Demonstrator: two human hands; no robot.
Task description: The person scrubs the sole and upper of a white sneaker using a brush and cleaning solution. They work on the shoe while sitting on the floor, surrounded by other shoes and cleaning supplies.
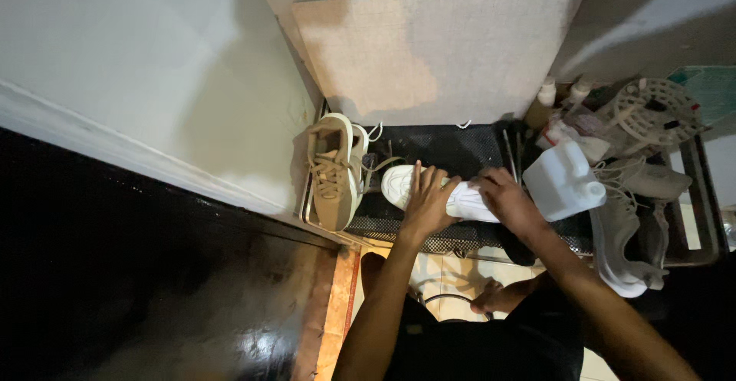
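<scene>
Hands meet on a white sneaker (460, 197) lying on its side on a black mesh rack (452, 151). Left hand (428, 201) rests flat, fingers spread, over its toe end; right hand (506, 197) curls around its heel end. At nine o'clock from it stands a tan sneaker (332, 170); at three o'clock, a white plastic jug (563, 182) and a grey sneaker (625, 243).

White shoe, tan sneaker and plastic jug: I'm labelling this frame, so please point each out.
white shoe (399, 184): head view, on its bare toe end.
tan sneaker (331, 172): head view, on its laced top.
plastic jug (562, 180): head view, on its white side.
</scene>
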